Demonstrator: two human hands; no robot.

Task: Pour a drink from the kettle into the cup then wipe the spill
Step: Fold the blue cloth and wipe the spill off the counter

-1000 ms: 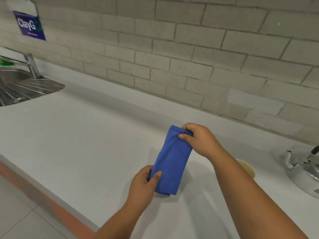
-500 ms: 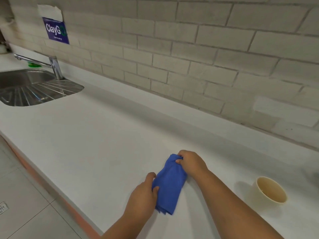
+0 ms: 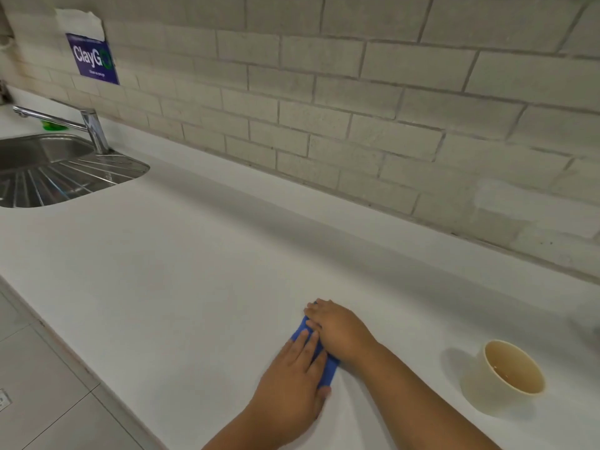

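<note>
A folded blue cloth [image 3: 330, 371] lies on the white counter [image 3: 194, 271] near its front edge, mostly covered by my hands. My left hand [image 3: 292, 381] lies flat on its near part, thumb at the cloth's edge. My right hand [image 3: 339, 332] presses flat on its far part. To the right stands a cream cup [image 3: 479, 386], upright, with a little pale brown liquid at its bottom, about a hand's width from my right forearm. The kettle is out of view.
A steel sink [image 3: 107, 183] with a ribbed drainer and a faucet [image 3: 94, 128] sits at the far left, a green object [image 3: 50, 126] behind it. A brick wall with a blue sign [image 3: 92, 60] backs the counter. Tiled floor [image 3: 48, 401] shows at lower left.
Both hands lowered the folded blue cloth from the air onto the counter and now lie flat on it. The view swung left: the kettle left the frame and the cup came into view.
</note>
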